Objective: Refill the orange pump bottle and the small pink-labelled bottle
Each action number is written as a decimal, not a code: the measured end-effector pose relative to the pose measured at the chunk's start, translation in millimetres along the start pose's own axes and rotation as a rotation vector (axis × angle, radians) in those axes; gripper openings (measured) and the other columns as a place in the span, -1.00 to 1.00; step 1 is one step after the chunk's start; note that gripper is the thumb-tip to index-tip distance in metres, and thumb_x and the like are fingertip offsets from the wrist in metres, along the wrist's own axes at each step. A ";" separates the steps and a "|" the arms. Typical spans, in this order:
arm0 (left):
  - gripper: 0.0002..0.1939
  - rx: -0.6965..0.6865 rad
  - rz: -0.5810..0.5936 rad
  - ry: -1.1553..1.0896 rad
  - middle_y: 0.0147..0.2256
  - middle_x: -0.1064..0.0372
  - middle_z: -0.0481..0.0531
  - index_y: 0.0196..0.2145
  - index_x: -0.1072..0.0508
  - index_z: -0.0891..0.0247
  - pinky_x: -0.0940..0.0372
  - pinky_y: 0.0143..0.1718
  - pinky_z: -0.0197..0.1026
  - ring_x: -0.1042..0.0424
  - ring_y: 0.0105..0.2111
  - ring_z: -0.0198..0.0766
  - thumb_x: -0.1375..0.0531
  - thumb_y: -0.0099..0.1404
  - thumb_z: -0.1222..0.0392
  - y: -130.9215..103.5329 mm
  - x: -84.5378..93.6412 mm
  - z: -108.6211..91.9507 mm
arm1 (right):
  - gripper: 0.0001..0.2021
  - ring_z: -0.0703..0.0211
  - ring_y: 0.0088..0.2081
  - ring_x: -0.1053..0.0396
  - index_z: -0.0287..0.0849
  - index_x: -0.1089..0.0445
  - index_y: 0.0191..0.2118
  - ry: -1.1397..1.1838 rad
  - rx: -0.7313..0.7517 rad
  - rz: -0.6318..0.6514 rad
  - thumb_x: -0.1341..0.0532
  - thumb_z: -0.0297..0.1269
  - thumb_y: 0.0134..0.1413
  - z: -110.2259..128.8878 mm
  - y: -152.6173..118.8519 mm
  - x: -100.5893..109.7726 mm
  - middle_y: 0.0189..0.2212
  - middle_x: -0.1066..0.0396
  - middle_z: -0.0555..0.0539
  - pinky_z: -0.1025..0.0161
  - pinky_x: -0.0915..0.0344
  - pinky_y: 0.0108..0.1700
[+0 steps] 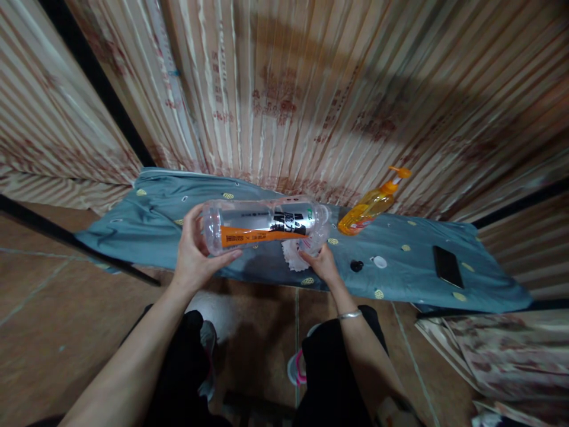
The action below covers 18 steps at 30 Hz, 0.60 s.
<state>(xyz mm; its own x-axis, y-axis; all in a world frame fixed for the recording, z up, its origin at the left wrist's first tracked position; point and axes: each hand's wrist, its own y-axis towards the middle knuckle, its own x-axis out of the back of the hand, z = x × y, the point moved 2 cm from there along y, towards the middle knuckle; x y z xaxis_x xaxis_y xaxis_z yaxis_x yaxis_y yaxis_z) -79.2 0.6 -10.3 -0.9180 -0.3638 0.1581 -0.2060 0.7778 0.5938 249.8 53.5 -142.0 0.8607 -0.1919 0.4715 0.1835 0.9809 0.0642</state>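
A large clear plastic bottle (pixel 262 225) with an orange and silver label lies level in the air above the bench. Its base end is in the grip of my left hand (pixel 193 249), thumb along the near side. At the neck end, my right hand (pixel 320 262) is closed with a white cloth (pixel 293 256) under its thumb, against the bottle's shoulder. The cloth has a scalloped edge. The right fingertips are partly hidden. To the right of that hand, a black cap (pixel 356 265) and a white round lid (pixel 380 261) lie on the bench.
A pump bottle of yellow liquid (pixel 367 210) stands at the back of the bench, which has a blue-green patterned cover (pixel 418 267). A black phone (pixel 448 266) lies at right. Striped curtains (pixel 284 107) hang behind; dark poles (pixel 98 83) frame the left. My feet are on the tiled floor.
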 end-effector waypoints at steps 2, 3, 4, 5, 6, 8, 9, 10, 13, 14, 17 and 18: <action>0.00 -0.003 -0.001 0.005 0.02 -0.52 0.20 0.15 -0.31 0.09 -0.56 -0.02 0.21 -0.58 0.00 0.20 -0.55 -0.18 -0.27 -0.6 0.2 1.4 | -0.35 -0.22 0.00 -0.60 -0.17 -0.43 0.07 -0.001 0.002 -0.002 -0.45 -0.03 -0.18 1.3 -0.3 0.2 -0.02 -0.63 -0.24 -0.10 -0.49 0.08; -0.01 -0.010 -0.003 0.011 0.03 -0.51 0.20 0.15 -0.31 0.10 -0.56 -0.02 0.21 -0.58 0.00 0.19 -0.55 -0.17 -0.28 -0.8 0.3 2.1 | -0.36 -0.21 -0.01 -0.60 -0.16 -0.43 0.07 0.000 0.002 -0.003 -0.45 -0.04 -0.18 1.7 -0.3 0.2 -0.03 -0.64 -0.23 -0.09 -0.49 0.08; -0.02 -0.019 -0.003 0.017 0.03 -0.51 0.20 0.14 -0.31 0.10 -0.56 -0.01 0.20 -0.57 0.01 0.19 -0.54 -0.15 -0.28 -1.1 0.4 2.8 | -0.37 -0.21 -0.01 -0.60 -0.15 -0.44 0.06 0.001 0.002 -0.004 -0.45 -0.05 -0.18 1.8 -0.4 0.1 -0.04 -0.64 -0.22 -0.08 -0.49 0.07; -0.02 -0.027 -0.003 0.020 0.03 -0.50 0.20 0.14 -0.31 0.10 -0.55 -0.01 0.20 -0.57 0.01 0.18 -0.54 -0.14 -0.29 -1.3 0.4 3.5 | -0.38 -0.21 -0.01 -0.60 -0.14 -0.44 0.06 0.001 0.000 -0.006 -0.46 -0.05 -0.18 1.5 -0.3 0.0 -0.05 -0.64 -0.21 -0.08 -0.49 0.06; -0.03 -0.035 -0.003 0.020 0.03 -0.49 0.19 0.14 -0.31 0.10 -0.55 -0.01 0.19 -0.57 0.00 0.17 -0.54 -0.14 -0.30 -1.5 0.4 4.2 | -0.38 -0.21 -0.02 -0.60 -0.14 -0.44 0.05 0.001 -0.003 -0.007 -0.46 -0.05 -0.18 1.0 -0.1 -0.2 -0.05 -0.64 -0.21 -0.09 -0.49 0.06; -0.02 -0.040 -0.006 0.021 0.03 -0.48 0.19 0.13 -0.30 0.10 -0.55 -0.02 0.17 -0.57 0.00 0.16 -0.54 -0.15 -0.31 -1.4 0.4 5.2 | -0.37 -0.21 -0.03 -0.60 -0.14 -0.44 0.06 0.004 -0.004 -0.009 -0.46 -0.03 -0.18 -0.7 0.4 -0.7 -0.04 -0.64 -0.21 -0.11 -0.49 0.05; -0.02 -0.037 -0.010 0.023 0.03 -0.48 0.18 0.12 -0.30 0.10 -0.56 -0.03 0.16 -0.57 -0.01 0.15 -0.54 -0.17 -0.32 -1.2 0.4 5.5 | -0.35 -0.22 -0.03 -0.60 -0.15 -0.44 0.07 0.005 -0.003 -0.010 -0.46 -0.02 -0.19 -1.6 0.7 -0.9 -0.04 -0.64 -0.22 -0.12 -0.49 0.05; -0.01 -0.031 -0.014 0.026 0.02 -0.48 0.18 0.11 -0.30 0.10 -0.56 -0.04 0.15 -0.57 -0.01 0.15 -0.54 -0.18 -0.32 -1.0 0.4 5.6 | -0.34 -0.22 -0.04 -0.60 -0.16 -0.43 0.07 0.005 -0.001 -0.009 -0.46 -0.01 -0.19 -2.6 1.1 -1.1 -0.05 -0.64 -0.23 -0.13 -0.49 0.04; -0.02 -0.022 -0.020 0.027 0.01 -0.49 0.17 0.09 -0.31 0.11 -0.56 -0.05 0.14 -0.57 -0.01 0.14 -0.54 -0.19 -0.32 -0.3 0.1 5.1 | -0.32 -0.22 -0.06 -0.61 -0.18 -0.43 0.09 0.009 0.008 -0.007 -0.47 0.00 -0.20 -4.6 1.8 -1.5 -0.07 -0.65 -0.23 -0.14 -0.50 0.04; -0.02 -0.027 -0.023 0.021 0.00 -0.49 0.17 0.09 -0.31 0.11 -0.56 -0.06 0.14 -0.57 -0.01 0.14 -0.54 -0.19 -0.31 -0.3 -0.1 4.9 | -0.32 -0.22 -0.06 -0.61 -0.18 -0.44 0.09 0.012 0.010 -0.005 -0.48 -0.01 -0.19 -4.7 1.9 -1.5 -0.07 -0.65 -0.23 -0.13 -0.50 0.04; -0.05 -0.044 -0.030 -0.002 -0.01 -0.49 0.17 0.08 -0.32 0.11 -0.57 -0.09 0.14 -0.57 -0.03 0.14 -0.54 -0.18 -0.30 -0.5 -0.5 4.7 | -0.33 -0.20 -0.03 -0.60 -0.17 -0.43 0.10 0.016 0.006 -0.004 -0.47 -0.04 -0.18 -3.6 1.7 -1.3 -0.04 -0.64 -0.22 -0.11 -0.50 0.07; -0.05 -0.047 -0.029 -0.007 -0.02 -0.49 0.17 0.07 -0.32 0.11 -0.57 -0.09 0.14 -0.57 -0.03 0.14 -0.54 -0.18 -0.29 -0.6 -0.6 4.9 | -0.33 -0.20 -0.02 -0.60 -0.16 -0.43 0.10 0.013 0.001 -0.005 -0.47 -0.05 -0.18 -2.7 1.5 -1.2 -0.04 -0.64 -0.21 -0.10 -0.50 0.07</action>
<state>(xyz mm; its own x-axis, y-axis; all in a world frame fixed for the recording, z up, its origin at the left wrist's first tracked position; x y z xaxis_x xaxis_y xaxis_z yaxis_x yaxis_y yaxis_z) -80.2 2.9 -14.6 -0.9142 -0.3823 0.1345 -0.2170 0.7421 0.6342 250.3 55.1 -144.9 0.8660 -0.1969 0.4596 0.1872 0.9800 0.0671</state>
